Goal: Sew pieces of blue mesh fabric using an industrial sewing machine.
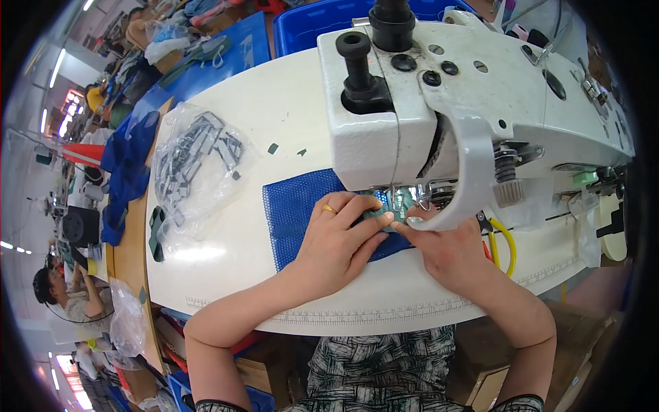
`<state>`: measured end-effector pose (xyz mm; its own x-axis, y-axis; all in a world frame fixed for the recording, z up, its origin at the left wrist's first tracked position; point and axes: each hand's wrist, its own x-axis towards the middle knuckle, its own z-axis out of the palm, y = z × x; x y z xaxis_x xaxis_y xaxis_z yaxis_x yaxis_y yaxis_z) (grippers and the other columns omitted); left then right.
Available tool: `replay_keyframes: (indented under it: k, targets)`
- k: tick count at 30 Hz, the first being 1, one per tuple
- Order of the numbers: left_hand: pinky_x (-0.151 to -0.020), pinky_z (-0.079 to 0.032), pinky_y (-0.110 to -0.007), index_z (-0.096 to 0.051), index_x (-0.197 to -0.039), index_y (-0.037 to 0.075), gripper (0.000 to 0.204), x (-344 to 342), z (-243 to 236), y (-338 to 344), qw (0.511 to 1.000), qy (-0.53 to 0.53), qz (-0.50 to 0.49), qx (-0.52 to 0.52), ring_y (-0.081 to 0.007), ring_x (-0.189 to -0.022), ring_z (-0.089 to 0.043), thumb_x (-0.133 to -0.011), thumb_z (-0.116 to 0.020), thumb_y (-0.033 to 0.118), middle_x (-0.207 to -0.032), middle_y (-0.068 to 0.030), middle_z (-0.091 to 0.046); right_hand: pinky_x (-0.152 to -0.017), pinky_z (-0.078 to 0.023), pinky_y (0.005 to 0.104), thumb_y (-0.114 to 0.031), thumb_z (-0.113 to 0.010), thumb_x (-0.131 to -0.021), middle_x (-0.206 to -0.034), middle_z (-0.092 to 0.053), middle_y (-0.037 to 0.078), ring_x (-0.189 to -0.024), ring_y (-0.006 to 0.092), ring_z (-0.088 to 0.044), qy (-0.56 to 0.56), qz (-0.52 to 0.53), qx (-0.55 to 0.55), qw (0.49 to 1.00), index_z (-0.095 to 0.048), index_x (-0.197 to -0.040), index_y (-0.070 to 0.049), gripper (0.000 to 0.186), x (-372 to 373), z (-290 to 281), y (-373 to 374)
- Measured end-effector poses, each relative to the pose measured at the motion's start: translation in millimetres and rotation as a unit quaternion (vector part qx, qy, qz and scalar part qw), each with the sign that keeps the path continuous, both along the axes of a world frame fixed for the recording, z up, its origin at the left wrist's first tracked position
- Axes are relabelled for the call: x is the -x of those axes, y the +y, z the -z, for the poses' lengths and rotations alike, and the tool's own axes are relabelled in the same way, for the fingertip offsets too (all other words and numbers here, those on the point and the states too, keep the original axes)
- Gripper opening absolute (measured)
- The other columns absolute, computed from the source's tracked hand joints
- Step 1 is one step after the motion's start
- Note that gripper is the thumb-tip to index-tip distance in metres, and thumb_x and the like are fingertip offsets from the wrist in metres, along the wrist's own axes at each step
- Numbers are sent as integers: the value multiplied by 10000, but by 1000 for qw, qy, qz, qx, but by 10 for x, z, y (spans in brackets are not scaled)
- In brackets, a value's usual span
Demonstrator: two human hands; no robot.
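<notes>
Looks like I'm lining up the green patch (396, 205) on blue mesh (292, 206) under the sewing machine (374, 144), left hand (342, 237) and right hand (449, 250) fingers pressing or pinching, can't tell, so next needs steady guiding.

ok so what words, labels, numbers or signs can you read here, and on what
Green patch: pale lettering, partly visible; I won't copy it out.
White table, near edge: printed ruler scale, its numbers too small to read.
Grey-and-white pieces, bagged: any print is too small.
</notes>
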<state>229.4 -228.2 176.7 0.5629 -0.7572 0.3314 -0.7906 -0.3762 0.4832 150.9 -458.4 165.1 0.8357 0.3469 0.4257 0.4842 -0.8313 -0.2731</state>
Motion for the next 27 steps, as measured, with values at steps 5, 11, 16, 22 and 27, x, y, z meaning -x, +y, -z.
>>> replay_keyframes:
  k: [5,11,16,22,27]
  targets:
    - [-1046,-427,-465,-766,-1249,128,351,-29,6,0,1000,8,-10,5,-346,-1181,-565,-903,-735,73,-1282,-123,-652,-899,-490,494,-66,-687,-772,-1065,-654,99,-1103,341,-574,21,9,3,1000,-780,-1182,-163,432,-22,-1,1]
    - [-1065,-418,-468,-762,-1251,134,351,-39,24,8,1000,17,-13,7,-357,-1229,-554,-907,-737,71,-1297,-121,-653,-869,-493,478,-52,-695,-759,-1024,-654,92,-1079,331,-573,5,-14,1,1000,-761,-1209,-147,465,-35,-7,-30]
    - [-1069,-414,-471,-761,-1250,136,348,-50,30,12,1000,25,-17,5,-361,-1224,-554,-908,-742,73,-1312,-121,-649,-862,-497,473,-46,-704,-751,-1032,-661,78,-1064,326,-579,-3,-17,-5,1000,-763,-1176,-139,439,-38,-16,-33]
    - [-1045,-413,-450,-760,-1237,120,333,-76,3,53,1000,26,-6,-1,-354,-1205,-555,-911,-733,60,-1340,-120,-637,-862,-498,473,-30,-703,-746,-1050,-659,76,-1059,326,-587,-2,-12,-8,1000,-762,-1161,-137,433,-35,-41,-16]
    - [-1033,-408,-443,-764,-1158,91,264,-106,-15,21,1000,4,-10,8,-335,-1136,-575,-899,-728,53,-1258,-108,-658,-874,-496,479,-25,-698,-752,-1055,-656,84,-1069,322,-590,-10,2,-3,1000,-768,-1147,-135,416,-39,-63,2]
